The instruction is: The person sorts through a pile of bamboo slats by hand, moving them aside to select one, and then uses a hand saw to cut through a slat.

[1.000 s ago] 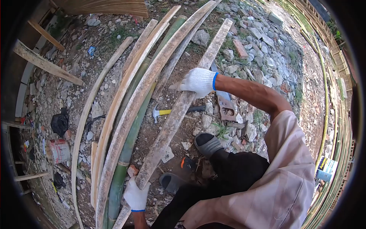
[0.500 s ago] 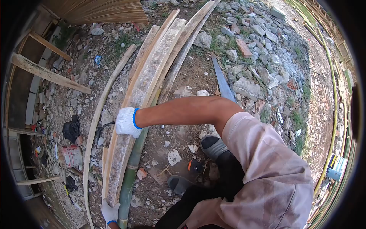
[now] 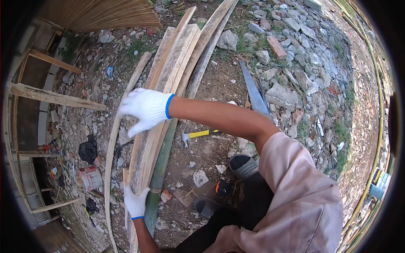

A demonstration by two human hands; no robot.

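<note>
A stack of long split bamboo slats (image 3: 168,80) lies on the dirt, running from near me to the far top. My right hand (image 3: 145,109), in a white glove with a blue cuff, rests flat on the top slat with its fingers spread. My left hand (image 3: 136,201), gloved the same way, grips the near end of that top slat. A green bamboo pole (image 3: 162,162) lies along the right side of the stack. A thin single slat (image 3: 114,139) curves along its left side.
A yellow-handled hammer (image 3: 197,135) and a saw blade (image 3: 253,90) lie on the dirt to the right. Stones (image 3: 295,46) cover the far right. A wooden frame (image 3: 55,98), a paint can (image 3: 90,178) and a black bag (image 3: 87,150) sit left. My sandalled feet (image 3: 247,165) are below.
The slat I held out to the right has swung left onto the stack. My right hand slid up along it and opened flat; my left hand stays at its near end.
</note>
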